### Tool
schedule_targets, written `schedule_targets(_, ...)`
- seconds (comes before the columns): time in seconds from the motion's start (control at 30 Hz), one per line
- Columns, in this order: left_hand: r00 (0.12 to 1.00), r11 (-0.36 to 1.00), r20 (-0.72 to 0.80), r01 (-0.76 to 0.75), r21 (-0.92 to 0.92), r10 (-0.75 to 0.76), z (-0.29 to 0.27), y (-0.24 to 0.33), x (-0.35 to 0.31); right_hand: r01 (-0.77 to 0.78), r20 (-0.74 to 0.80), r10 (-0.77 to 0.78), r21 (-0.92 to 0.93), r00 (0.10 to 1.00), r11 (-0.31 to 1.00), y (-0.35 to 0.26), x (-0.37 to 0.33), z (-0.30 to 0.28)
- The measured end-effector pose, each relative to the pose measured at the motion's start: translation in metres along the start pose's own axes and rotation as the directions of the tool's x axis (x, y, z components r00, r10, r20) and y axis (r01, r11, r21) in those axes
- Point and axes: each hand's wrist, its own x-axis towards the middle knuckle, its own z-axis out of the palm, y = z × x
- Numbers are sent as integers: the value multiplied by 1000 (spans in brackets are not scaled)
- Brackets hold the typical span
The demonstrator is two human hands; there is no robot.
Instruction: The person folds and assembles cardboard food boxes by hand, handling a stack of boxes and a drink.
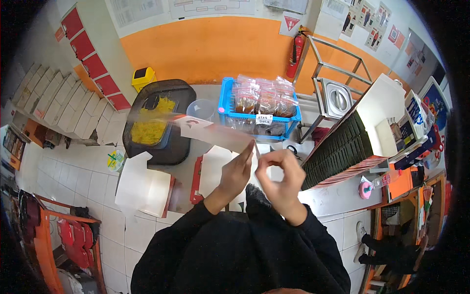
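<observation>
A partly folded cardboard food box (215,133), white with a red-printed side, is held up in front of me, its far end blurred. My left hand (236,174) is closed on its near end, fingers straight and pressed together along the panel. Just right of it, my right hand (282,172) pinches the box's near edge with thumb and curled fingers. Below, a white box with a red side (210,169) lies on the table, partly behind my left hand. Farther left stands another box (155,190) with its flaps up.
A tall stack of flat cartons (342,147) leans on the right. At the back, a blue crate (226,105) holds bagged brown sauce, beside a clear tub (200,109). A black tray (183,142) with yellow food sits back left. A pink-capped bottle (379,183) lies far right.
</observation>
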Motion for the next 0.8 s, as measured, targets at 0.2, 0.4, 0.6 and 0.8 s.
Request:
schedule_targets(0.2, 909, 871, 48, 410, -271, -414, -8, -5, -12, 266, 181, -232, -192, 956, 945, -9, 9, -24)
schedule_targets(0.4, 927, 646, 200, 367, -669, -319, -25, -7, -20, 303, 89, -290, -244, 953, 921, 17, -13, -4)
schedule_targets(0.6, 896, 553, 318, 443, -706, -311, -25, -13, -28, 58, 20, -59, 13, 998, 998, 19, -23, 5)
schedule_targets(0.8, 885, 149, 427, 455, -878, -187, -32, 14, 7, 46, 36, -40, -185, 999, 982, 32, -16, 3)
